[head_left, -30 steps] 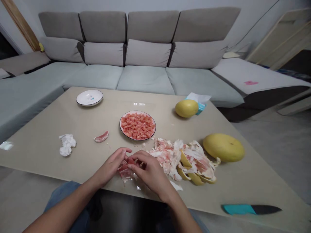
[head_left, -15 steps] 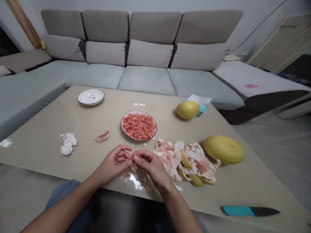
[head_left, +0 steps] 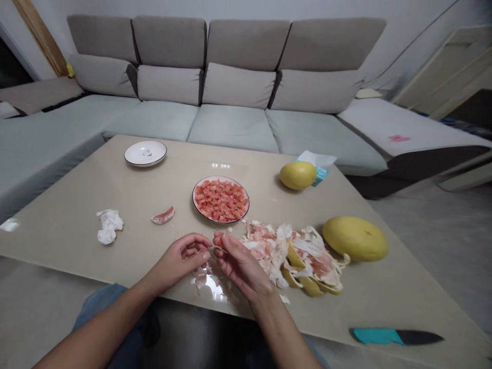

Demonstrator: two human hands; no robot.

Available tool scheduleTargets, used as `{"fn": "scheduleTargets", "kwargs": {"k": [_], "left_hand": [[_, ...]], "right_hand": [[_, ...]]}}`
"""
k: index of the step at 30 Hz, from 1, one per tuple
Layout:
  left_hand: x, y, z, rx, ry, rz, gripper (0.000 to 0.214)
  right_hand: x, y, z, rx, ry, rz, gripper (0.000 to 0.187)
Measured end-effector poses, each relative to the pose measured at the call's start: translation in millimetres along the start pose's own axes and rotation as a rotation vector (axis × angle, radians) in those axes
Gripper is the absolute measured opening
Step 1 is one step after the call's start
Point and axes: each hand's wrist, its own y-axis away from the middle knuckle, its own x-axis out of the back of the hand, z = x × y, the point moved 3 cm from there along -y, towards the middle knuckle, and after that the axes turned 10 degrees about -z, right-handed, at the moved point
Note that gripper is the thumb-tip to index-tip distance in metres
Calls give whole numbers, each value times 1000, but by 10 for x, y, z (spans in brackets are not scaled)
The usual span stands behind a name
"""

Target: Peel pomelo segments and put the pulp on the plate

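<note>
Pulp (head_left: 218, 239) now shows in right grip (head_left: 241, 264).

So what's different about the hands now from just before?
The hands met over pink fruit; now they're slightly apart. The right hand has moved a little toward the fruit plate, with a small pink fruit piece in its fingers. I can't tell whether the left hand holds anything. The plate, knife and peel pile stayed put.
</note>
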Motion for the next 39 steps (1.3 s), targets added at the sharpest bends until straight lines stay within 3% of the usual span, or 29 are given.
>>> {"fn": "scheduleTargets", "kwargs": {"k": [10, 15, 18, 23, 28, 39], "left_hand": [[21, -25, 27, -5, -31, 51, 26], [23, -30, -3, 19, 6, 18, 30], [26, -43, -35, 21, 39, -17, 26], [37, -54, -28, -10, 40, 29, 28], [54, -49, 6, 14, -34, 99, 22], [67, -39, -31, 31, 7, 117, 22]], "right_hand": [[-19, -1, 22, -33, -30, -20, 33], [-48, 52, 0, 93, 357, 76, 31], [-112, 91, -28, 162, 607, 24, 27], [-126, 107, -30, 191, 752, -25, 24], [-59, 91, -13, 204, 764, 76, 29], [-86, 98, -36, 169, 704, 81, 23]]}}
